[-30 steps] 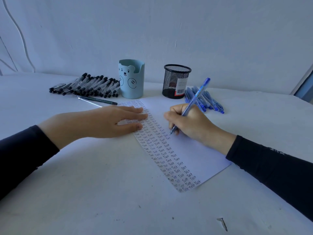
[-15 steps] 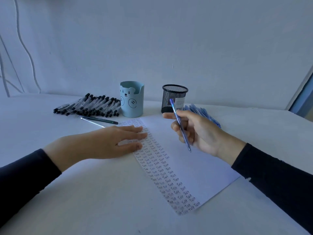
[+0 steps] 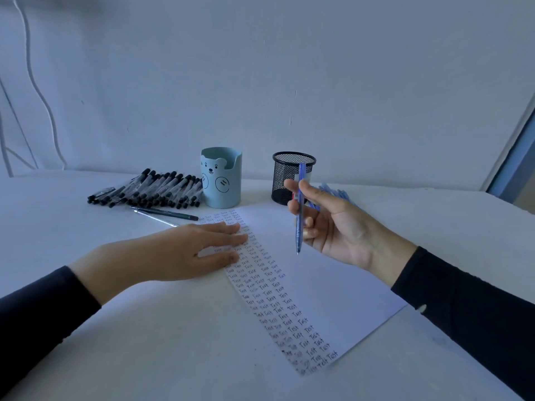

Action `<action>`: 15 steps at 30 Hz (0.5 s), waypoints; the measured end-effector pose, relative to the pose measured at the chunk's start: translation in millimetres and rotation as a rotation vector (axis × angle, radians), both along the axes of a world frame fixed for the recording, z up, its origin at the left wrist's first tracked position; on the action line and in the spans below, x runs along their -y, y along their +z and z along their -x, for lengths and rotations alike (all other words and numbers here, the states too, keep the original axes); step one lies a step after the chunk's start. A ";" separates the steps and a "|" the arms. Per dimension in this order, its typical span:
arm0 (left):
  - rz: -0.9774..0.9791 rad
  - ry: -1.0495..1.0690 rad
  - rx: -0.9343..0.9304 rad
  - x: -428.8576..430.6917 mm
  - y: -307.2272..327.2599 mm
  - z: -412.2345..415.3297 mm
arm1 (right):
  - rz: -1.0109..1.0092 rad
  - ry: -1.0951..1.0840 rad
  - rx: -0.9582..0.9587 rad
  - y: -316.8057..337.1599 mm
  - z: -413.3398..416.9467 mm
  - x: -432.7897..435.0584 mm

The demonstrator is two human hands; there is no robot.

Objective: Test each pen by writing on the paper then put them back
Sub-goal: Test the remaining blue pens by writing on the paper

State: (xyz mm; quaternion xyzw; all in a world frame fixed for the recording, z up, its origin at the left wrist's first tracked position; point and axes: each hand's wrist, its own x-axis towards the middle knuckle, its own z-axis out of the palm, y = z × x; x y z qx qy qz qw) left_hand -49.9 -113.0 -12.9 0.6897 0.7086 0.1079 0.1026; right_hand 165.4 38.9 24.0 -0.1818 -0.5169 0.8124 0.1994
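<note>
My right hand (image 3: 335, 227) holds a blue pen (image 3: 300, 215) upright above the white paper (image 3: 327, 282), tip down and off the sheet, in front of the black mesh cup (image 3: 292, 178). My left hand (image 3: 185, 250) lies flat on the paper's left edge, fingers straight, over columns of the written word "Test". A pile of blue pens (image 3: 337, 192) lies behind my right hand, partly hidden by it. A row of several black pens (image 3: 150, 188) lies at the back left.
A light blue bear-face pen holder (image 3: 221, 176) stands left of the mesh cup. Two loose pens (image 3: 165, 214) lie between the black row and the paper. A wall rises just behind the table; a window frame edge (image 3: 512, 157) shows at the far right.
My right hand lifted the blue pen off the paper and turned palm up, swinging the pen upright and carrying it toward the mesh cup. The left hand stayed flat on the paper.
</note>
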 end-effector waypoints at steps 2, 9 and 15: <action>-0.003 -0.001 0.003 -0.2 -0.1 -0.4 | 0.009 -0.001 -0.001 -0.4 -0.2 -0.2; -0.003 -0.010 -0.020 -1.1 -1.6 1.3 | -0.024 0.040 0.008 0.1 -3.1 1.1; 0.003 -0.012 -0.011 0.2 -1.5 2.2 | -0.309 -0.377 -0.158 8.0 -1.7 -35.6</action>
